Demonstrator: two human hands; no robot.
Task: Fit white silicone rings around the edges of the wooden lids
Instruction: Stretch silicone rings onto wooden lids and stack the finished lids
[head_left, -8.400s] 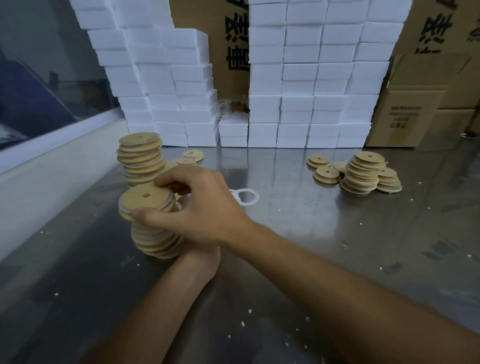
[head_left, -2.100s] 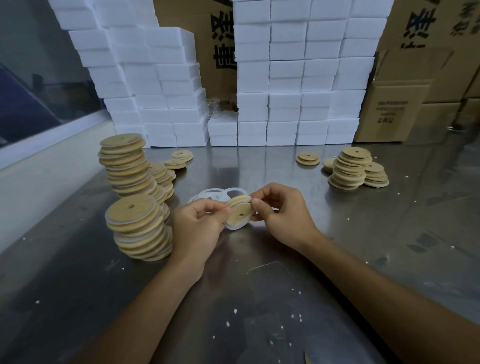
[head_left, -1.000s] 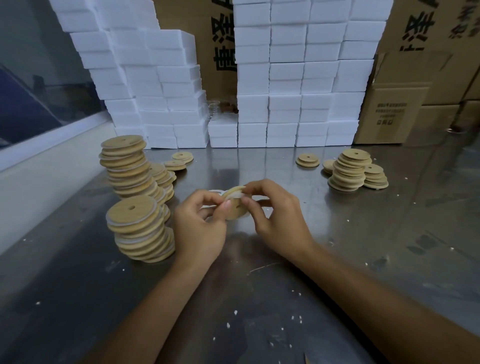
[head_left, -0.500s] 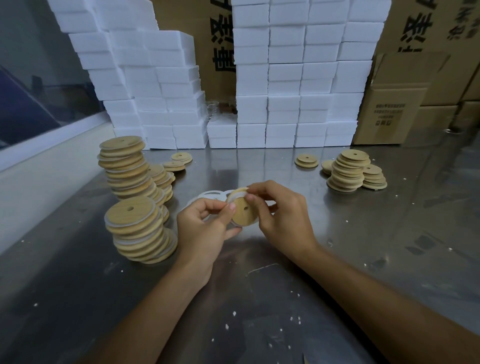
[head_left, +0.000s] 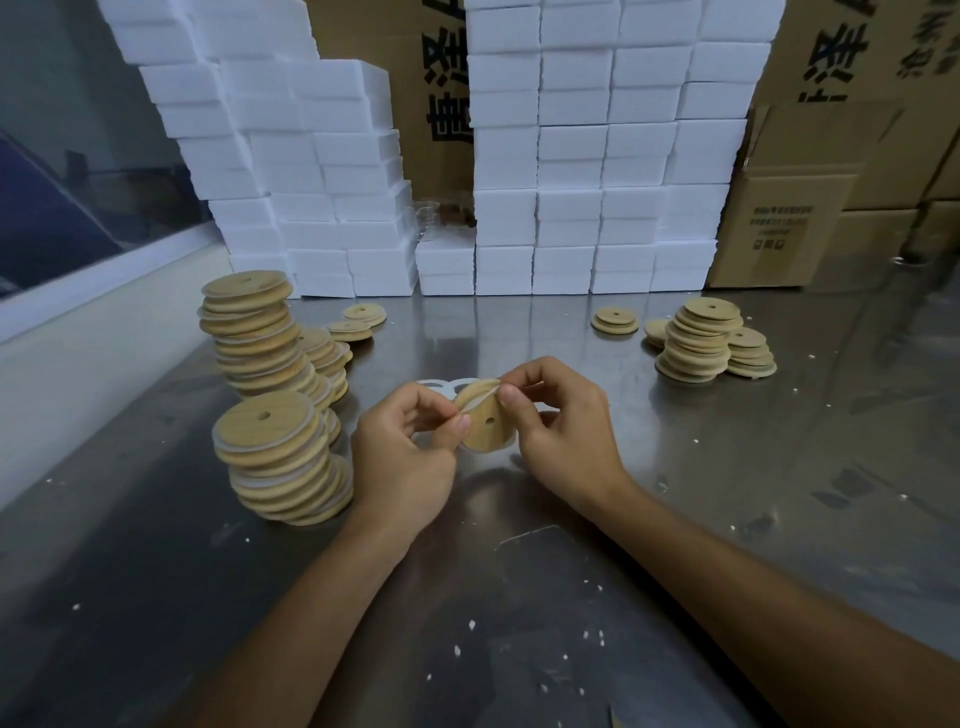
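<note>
Right now the person is holding one wooden lid (head_left: 485, 423) above the steel table (head_left: 779, 467), tilted so its flat face is turning toward the camera. It is a pale, round disc of light wood with a small hole drilled off centre. A white silicone ring (head_left: 475, 391) is showing as a thin pale band along its upper left edge, and whether it is seated all the way round cannot be told.

The left hand (head_left: 402, 457) is pinching the lid's left edge between thumb and fingers, and the right hand (head_left: 558, 426) is gripping its upper right edge, the thumb pressing on the rim near the ring. Both hands are closed on the lid, which is sitting between them, just above the table and clear of it.

More loose rings (head_left: 441, 383) are lying on the table just behind the hands. To the left, two tall leaning stacks of lids (head_left: 270, 415) with pale bands between the discs are standing near the left hand. Well apart on the right, shorter piles of bare lids (head_left: 698, 340) are resting.

White foam blocks (head_left: 571, 156) are stacked like a wall at the back. Behind them, cardboard cartons (head_left: 810, 197) are bearing large black Chinese characters, partly hidden, and one box is carrying small print too blurred to read.
</note>
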